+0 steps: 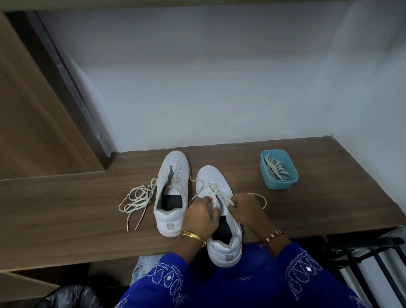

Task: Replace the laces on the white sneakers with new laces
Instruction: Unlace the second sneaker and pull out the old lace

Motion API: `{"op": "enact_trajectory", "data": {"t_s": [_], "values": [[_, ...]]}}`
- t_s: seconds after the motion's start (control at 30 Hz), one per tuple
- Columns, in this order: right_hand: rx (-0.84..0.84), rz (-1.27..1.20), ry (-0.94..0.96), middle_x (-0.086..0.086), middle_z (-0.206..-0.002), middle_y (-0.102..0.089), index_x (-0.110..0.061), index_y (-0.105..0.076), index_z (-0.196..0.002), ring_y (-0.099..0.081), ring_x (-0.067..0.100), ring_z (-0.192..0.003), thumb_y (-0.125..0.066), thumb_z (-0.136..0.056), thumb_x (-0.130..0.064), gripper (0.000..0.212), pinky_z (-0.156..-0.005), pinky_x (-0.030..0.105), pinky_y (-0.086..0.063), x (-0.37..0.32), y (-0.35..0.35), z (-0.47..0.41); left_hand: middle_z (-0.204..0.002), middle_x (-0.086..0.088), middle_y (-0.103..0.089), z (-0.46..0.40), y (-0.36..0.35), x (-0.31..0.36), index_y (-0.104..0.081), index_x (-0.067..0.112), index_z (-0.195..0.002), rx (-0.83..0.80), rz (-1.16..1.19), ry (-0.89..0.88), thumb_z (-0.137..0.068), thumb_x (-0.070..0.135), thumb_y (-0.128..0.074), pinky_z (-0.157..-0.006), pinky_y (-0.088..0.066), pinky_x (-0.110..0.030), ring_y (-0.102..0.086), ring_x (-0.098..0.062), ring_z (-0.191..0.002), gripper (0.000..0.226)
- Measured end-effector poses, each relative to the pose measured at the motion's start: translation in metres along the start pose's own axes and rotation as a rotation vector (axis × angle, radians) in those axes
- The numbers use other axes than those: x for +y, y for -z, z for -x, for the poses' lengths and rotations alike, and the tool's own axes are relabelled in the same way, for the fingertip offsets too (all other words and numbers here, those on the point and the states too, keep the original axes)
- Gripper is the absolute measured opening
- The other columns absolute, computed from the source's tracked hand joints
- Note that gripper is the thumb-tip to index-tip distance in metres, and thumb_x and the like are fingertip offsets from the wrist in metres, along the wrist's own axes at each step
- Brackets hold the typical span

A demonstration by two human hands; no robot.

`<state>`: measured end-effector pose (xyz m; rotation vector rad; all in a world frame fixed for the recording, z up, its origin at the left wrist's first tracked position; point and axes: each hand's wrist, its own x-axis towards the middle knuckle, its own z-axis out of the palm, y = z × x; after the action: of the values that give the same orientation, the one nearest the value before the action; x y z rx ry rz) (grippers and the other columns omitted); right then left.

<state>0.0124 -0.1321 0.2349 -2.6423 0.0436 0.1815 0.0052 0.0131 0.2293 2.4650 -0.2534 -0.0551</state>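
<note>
Both hands pinch lace point(219, 195) on near sneaker point(219, 213) | left hand point(201, 215), right hand point(245, 209) | grip: closed on lace | lace limp, light; best taken near its tip

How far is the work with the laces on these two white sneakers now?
Done: one loose cream lace lies beside the left white sneaker. In hand: left hand and right hand work the lace on the right white sneaker. Left: laces wait in the teal plastic tub.
</note>
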Motion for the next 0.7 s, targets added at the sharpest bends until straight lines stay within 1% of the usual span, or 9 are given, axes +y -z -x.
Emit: {"op": "enact_trajectory", "data": {"t_s": [0.1,0.23,0.33,0.4,0.47,0.53,0.6,0.67,0.7], "values": [[-0.017,-0.020,0.006,0.001,-0.065,-0.043,-0.009,-0.044,-0.066,-0.045,0.017,-0.073,-0.051,-0.089,-0.014,0.024,-0.062,0.025,-0.026,0.001,0.001,-0.001,-0.109,-0.015,-0.058,-0.002,-0.004,-0.001,-0.054,0.005,-0.114,-0.048,-0.065,0.013,-0.083,0.037,-0.050,-0.082,-0.048,-0.034,-0.056,-0.029,-0.101,0.045],[0.034,-0.068,-0.040,-0.001,-0.058,-0.037,-0.014,-0.034,-0.057,-0.045,0.019,-0.069,-0.053,-0.086,-0.014,0.035,-0.060,0.027,-0.026,0.000,-0.001,0.002,-0.125,-0.014,-0.051,-0.004,-0.010,-0.005,-0.038,0.008,-0.130,-0.075,-0.092,0.092,-0.085,0.031,-0.057,-0.090,-0.044,-0.034,-0.053,-0.028,-0.112,0.054],[0.092,-0.009,-0.029,0.006,-0.067,-0.052,-0.016,-0.036,-0.060,-0.053,0.026,-0.076,-0.052,-0.088,-0.020,0.033,-0.062,0.026,-0.027,-0.004,-0.009,0.008,-0.122,-0.016,-0.055,-0.004,-0.012,-0.004,-0.029,0.009,-0.136,-0.046,-0.020,0.154,-0.085,0.027,-0.057,-0.087,-0.044,-0.035,-0.056,-0.031,-0.110,0.061],[0.141,0.071,0.005,0.012,-0.088,-0.064,-0.008,-0.053,-0.076,-0.059,0.028,-0.089,-0.052,-0.090,-0.024,0.021,-0.064,0.025,-0.027,-0.007,-0.012,0.009,-0.114,-0.018,-0.060,-0.005,-0.012,-0.003,-0.023,0.010,-0.139,-0.019,0.019,0.172,-0.085,0.022,-0.055,-0.084,-0.048,-0.038,-0.059,-0.034,-0.104,0.064],[0.149,0.113,0.025,0.013,-0.098,-0.065,-0.004,-0.058,-0.094,-0.060,0.027,-0.095,-0.050,-0.091,-0.026,0.024,-0.067,0.027,-0.031,-0.008,-0.014,0.008,-0.107,-0.019,-0.063,-0.007,-0.010,-0.003,-0.021,0.011,-0.141,0.007,0.042,0.186,-0.086,0.017,-0.052,-0.080,-0.049,-0.038,-0.060,-0.035,-0.098,0.063],[0.125,0.059,0.033,0.016,-0.095,-0.065,-0.001,-0.059,-0.092,-0.059,0.028,-0.088,-0.049,-0.091,-0.026,0.027,-0.068,0.030,-0.033,-0.004,-0.012,0.006,-0.104,-0.021,-0.062,-0.007,-0.008,-0.004,-0.020,0.010,-0.142,0.020,0.045,0.183,-0.087,0.009,-0.046,-0.075,-0.045,-0.037,-0.060,-0.037,-0.096,0.060],[0.095,-0.079,0.016,0.016,-0.082,-0.064,0.000,-0.061,-0.081,-0.052,0.024,-0.074,-0.049,-0.088,-0.024,0.028,-0.064,0.027,-0.028,0.004,-0.009,0.004,-0.101,-0.023,-0.062,-0.006,-0.005,-0.005,-0.022,0.010,-0.142,0.036,0.073,0.180,-0.087,0.002,-0.041,-0.073,-0.043,-0.036,-0.059,-0.038,-0.093,0.059],[0.066,-0.173,-0.023,0.003,-0.058,-0.052,-0.009,-0.053,-0.060,-0.044,0.015,-0.059,-0.054,-0.088,-0.015,0.028,-0.055,0.021,-0.027,0.011,-0.003,0.002,-0.090,-0.021,-0.061,-0.006,-0.002,-0.007,-0.026,0.010,-0.141,0.050,0.166,0.196,-0.086,-0.003,-0.039,-0.069,-0.040,-0.033,-0.059,-0.034,-0.083,0.058],[0.058,-0.198,-0.032,-0.004,-0.051,-0.043,-0.015,-0.045,-0.052,-0.040,0.010,-0.051,-0.057,-0.087,-0.012,0.038,-0.051,0.020,-0.030,0.013,0.000,0.001,-0.082,-0.017,-0.059,-0.006,-0.001,-0.009,-0.028,0.009,-0.140,0.051,0.204,0.198,-0.086,-0.005,-0.038,-0.065,-0.038,-0.029,-0.056,-0.030,-0.077,0.057]]}}
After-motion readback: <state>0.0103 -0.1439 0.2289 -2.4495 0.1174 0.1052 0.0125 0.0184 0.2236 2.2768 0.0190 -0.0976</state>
